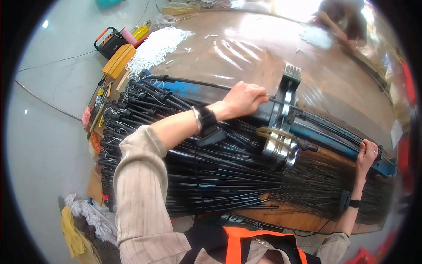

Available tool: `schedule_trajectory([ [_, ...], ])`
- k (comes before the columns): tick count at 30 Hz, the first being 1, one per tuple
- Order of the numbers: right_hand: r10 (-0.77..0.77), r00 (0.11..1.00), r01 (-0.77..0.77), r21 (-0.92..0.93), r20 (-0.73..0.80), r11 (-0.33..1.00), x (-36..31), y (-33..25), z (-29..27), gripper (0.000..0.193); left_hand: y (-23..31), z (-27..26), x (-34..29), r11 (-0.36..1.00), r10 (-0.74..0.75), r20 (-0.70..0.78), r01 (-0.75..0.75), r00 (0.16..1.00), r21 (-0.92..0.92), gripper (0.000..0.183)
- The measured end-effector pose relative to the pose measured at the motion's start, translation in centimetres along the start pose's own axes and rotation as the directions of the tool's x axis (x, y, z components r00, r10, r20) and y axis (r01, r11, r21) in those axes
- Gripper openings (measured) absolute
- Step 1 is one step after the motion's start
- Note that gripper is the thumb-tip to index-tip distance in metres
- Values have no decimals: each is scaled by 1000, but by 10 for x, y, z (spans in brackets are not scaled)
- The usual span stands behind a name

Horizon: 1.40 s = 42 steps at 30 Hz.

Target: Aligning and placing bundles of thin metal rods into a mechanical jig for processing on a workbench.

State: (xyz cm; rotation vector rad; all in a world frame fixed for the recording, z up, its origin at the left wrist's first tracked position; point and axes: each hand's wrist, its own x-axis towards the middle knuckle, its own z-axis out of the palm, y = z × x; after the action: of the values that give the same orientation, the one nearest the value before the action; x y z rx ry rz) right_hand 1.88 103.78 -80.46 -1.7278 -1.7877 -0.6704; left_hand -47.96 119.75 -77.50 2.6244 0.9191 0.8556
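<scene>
My left hand (246,99) is closed round a thin black cable (202,83) that runs along a blue metal rail fixture (323,135). Just right of that hand stands a shiny metal clamp (286,99) set across the rail, with a black knob (303,144) and a curved tan tube (270,132) at its near side. Farther right, my right hand (367,155) is closed at the rail's right end; its fingers hide what they grip. Beneath my left arm lies a large bundle of black cables (220,176) with thick ends at the left and thin dark strands at the right.
A heap of small white tubes (160,44) lies on the film-covered table (259,35). Beyond the table's left edge are a yellow box (118,60) and a black case with an orange handle (110,42). Another person (345,22) works at the far right beside more white pieces (316,37).
</scene>
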Motion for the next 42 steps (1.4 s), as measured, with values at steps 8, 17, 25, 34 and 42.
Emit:
schedule_trajectory([
  [8, 9, 999, -9, -6, 41, 1000, -1, -27, -7, 12, 5, 0, -6, 999, 22, -80, -25, 997, -34, 14],
  [17, -250, 967, 254, 92, -54, 963, 10, -129, -11, 25, -9, 18, 27, 985, -82, 146, 58, 986, 161, 24],
  [25, -117, 990, 89, 283, 83, 955, -8, -141, 3, 27, -4, 31, 43, 974, -101, 149, 67, 984, 216, 22],
  [34, -89, 977, -78, 711, 195, 699, -3, -150, 54, 19, -10, 52, 42, 976, -34, 139, 2, 990, 219, 19],
  [42, -269, 884, 14, 553, 382, 833, -28, -130, 38, 26, -65, 40, 42, 848, 253, 119, -279, 960, 450, 11],
])
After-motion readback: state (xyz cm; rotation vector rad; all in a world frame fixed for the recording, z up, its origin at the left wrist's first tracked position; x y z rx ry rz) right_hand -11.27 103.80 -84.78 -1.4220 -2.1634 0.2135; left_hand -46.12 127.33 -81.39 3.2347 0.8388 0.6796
